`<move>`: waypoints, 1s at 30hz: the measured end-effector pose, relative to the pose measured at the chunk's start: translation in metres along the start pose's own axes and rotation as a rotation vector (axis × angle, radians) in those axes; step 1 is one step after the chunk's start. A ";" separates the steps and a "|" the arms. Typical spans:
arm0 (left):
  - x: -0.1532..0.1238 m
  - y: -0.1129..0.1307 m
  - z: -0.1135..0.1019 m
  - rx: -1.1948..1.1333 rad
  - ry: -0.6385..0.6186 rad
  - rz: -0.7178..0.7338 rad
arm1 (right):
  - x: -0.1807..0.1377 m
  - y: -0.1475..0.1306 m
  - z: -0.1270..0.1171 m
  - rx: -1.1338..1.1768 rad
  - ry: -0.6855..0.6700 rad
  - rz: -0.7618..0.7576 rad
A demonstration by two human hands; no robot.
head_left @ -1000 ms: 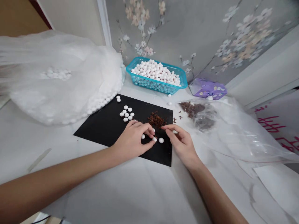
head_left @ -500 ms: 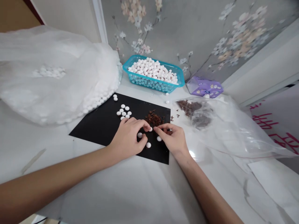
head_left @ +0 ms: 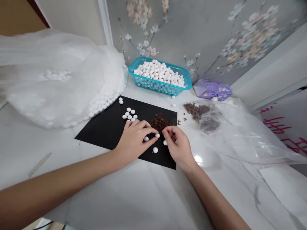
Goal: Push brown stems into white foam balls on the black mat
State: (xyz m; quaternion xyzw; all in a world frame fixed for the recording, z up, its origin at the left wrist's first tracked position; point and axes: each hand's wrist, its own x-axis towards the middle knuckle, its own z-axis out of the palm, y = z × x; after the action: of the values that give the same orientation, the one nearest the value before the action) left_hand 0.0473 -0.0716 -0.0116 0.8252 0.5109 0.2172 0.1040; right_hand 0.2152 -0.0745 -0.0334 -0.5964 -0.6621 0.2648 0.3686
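Between thumb and forefinger, my left hand (head_left: pixel 134 138) grips a small white ball (head_left: pixel 157 135) over the black sheet (head_left: pixel 100 127). Just to its right, the fingertips of my right hand (head_left: pixel 178 143) are pinched together; whatever they hold is too small to make out. Loose white balls (head_left: pixel 155 149) lie below and around my hands, one of them partly behind my right hand. Beyond my fingertips sits a heap of small reddish-brown pieces (head_left: pixel 160 121). A cluster of white balls (head_left: pixel 129 117) rests on the sheet behind my left hand.
A blue basket (head_left: pixel 158 86) full of white balls stands by the wall. At the left is a big translucent bag (head_left: pixel 72 99) of white balls. To the right lie a clear plastic bag (head_left: pixel 230 127) with brown pieces and a purple packet (head_left: pixel 213 90).
My left thumb and forefinger have closed on the white ball, which sits slightly lower. My right hand stays pinched close by. The whole view has shifted a little.
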 end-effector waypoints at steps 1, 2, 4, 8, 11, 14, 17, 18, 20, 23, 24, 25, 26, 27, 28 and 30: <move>0.000 0.000 0.000 -0.005 -0.001 -0.001 | -0.001 -0.001 -0.001 -0.005 -0.002 -0.018; 0.000 0.000 0.000 -0.011 0.000 -0.004 | -0.002 -0.002 -0.001 -0.013 -0.004 -0.040; 0.000 0.001 -0.001 -0.020 -0.003 -0.014 | -0.004 -0.005 -0.002 -0.044 -0.014 -0.094; 0.001 0.002 -0.001 -0.019 -0.010 -0.013 | -0.006 -0.010 -0.002 -0.091 -0.024 -0.168; 0.001 0.002 -0.001 -0.025 -0.005 -0.005 | -0.007 -0.011 -0.002 -0.147 -0.018 -0.207; 0.000 0.001 0.000 -0.028 -0.008 -0.003 | -0.009 -0.012 -0.001 -0.244 -0.013 -0.250; 0.001 0.001 0.000 -0.033 -0.013 -0.014 | -0.011 -0.012 0.001 -0.297 -0.007 -0.280; 0.001 0.001 0.000 -0.036 -0.015 -0.019 | -0.011 -0.012 0.001 -0.291 -0.004 -0.289; 0.001 0.001 0.000 -0.041 -0.016 -0.024 | -0.012 -0.012 0.001 -0.245 0.000 -0.297; 0.001 0.001 0.000 -0.049 -0.014 -0.030 | -0.012 -0.011 0.000 -0.154 0.005 -0.289; 0.001 0.002 0.000 -0.052 -0.013 -0.035 | -0.012 -0.011 0.000 -0.134 0.006 -0.287; 0.001 0.002 0.000 -0.056 -0.013 -0.038 | -0.012 -0.011 0.000 -0.121 0.005 -0.290; 0.001 0.002 -0.001 -0.058 -0.011 -0.040 | -0.012 -0.010 0.000 -0.114 0.006 -0.296; 0.000 0.002 -0.001 -0.061 -0.011 -0.038 | -0.012 -0.009 0.000 -0.108 0.005 -0.301; 0.000 0.002 -0.001 -0.063 -0.007 -0.036 | -0.012 -0.009 0.000 -0.103 0.006 -0.305; 0.000 0.002 -0.001 -0.063 -0.005 -0.032 | -0.012 -0.008 0.000 -0.091 0.008 -0.308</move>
State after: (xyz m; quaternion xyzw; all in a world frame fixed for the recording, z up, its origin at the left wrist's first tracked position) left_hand 0.0490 -0.0725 -0.0098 0.8137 0.5168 0.2294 0.1349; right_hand 0.2111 -0.0876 -0.0292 -0.5051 -0.7554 0.1727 0.3801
